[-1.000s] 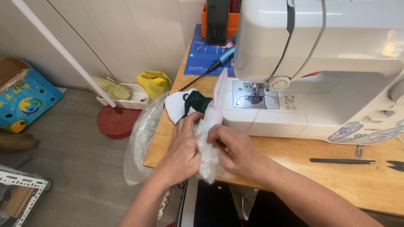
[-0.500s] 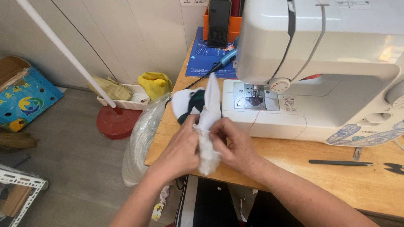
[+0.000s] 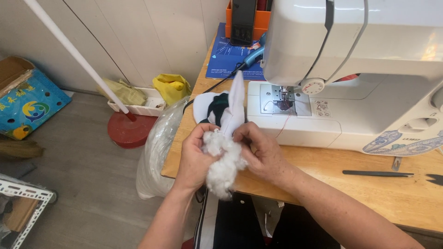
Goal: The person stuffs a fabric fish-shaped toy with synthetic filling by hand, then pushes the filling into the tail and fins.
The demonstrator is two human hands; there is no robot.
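Observation:
My left hand (image 3: 196, 159) and my right hand (image 3: 263, 152) both grip a narrow white fabric piece (image 3: 235, 103) that stands upright between them. A clump of white fluffy stuffing (image 3: 224, 161) bulges from its lower end, pinched between the fingers of both hands. Just behind the hands, white and dark green fabric pieces (image 3: 210, 108) lie on the wooden table (image 3: 369, 193). The white sewing machine (image 3: 350, 69) stands to the right of the hands.
A clear plastic bag (image 3: 157, 157) hangs at the table's left edge. A blue mat, an orange holder with a phone (image 3: 243, 20) and a blue-handled tool lie at the back. Tweezers (image 3: 376, 174) rest at right. A red base with a white pole (image 3: 127, 131) stands on the floor.
The fabric piece has been raised more upright and more stuffing now shows between my hands. Both hands have shifted slightly toward the table.

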